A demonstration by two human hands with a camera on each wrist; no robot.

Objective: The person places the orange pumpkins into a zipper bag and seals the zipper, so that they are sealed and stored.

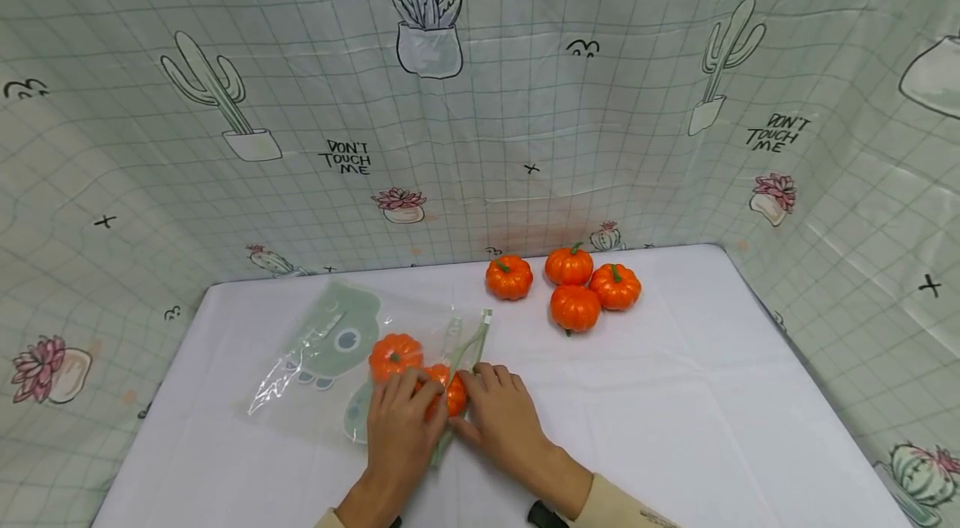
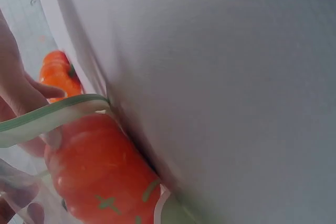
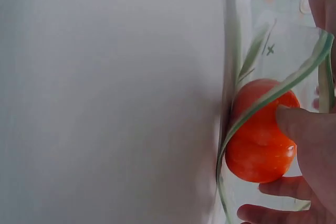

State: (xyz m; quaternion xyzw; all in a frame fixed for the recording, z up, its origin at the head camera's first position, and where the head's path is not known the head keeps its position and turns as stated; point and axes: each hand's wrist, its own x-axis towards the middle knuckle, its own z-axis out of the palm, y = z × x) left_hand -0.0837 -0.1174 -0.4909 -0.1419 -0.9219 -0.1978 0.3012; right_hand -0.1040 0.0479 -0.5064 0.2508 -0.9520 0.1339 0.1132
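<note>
A clear zip bag (image 1: 303, 407) with a green cartoon print lies flat at the left of the table, its green-edged mouth (image 1: 480, 336) toward the right. Inside lies one small orange pumpkin (image 1: 395, 351). A second pumpkin (image 1: 455, 396) sits at the mouth, between the two zip strips (image 3: 262, 100). My left hand (image 1: 405, 420) grips the bag near the mouth, fingers bent over this pumpkin and partly hiding it. From the other side, my right hand (image 1: 506, 420) holds the same pumpkin, with the thumb (image 3: 296, 121) on it and fingers around it.
Several more pumpkins stand at the back of the table: one alone (image 1: 509, 277) and a cluster (image 1: 575, 308) to its right. A checked cloth (image 1: 495, 95) with plant drawings hangs behind and at both sides. White cloth (image 1: 675, 411) covers the table.
</note>
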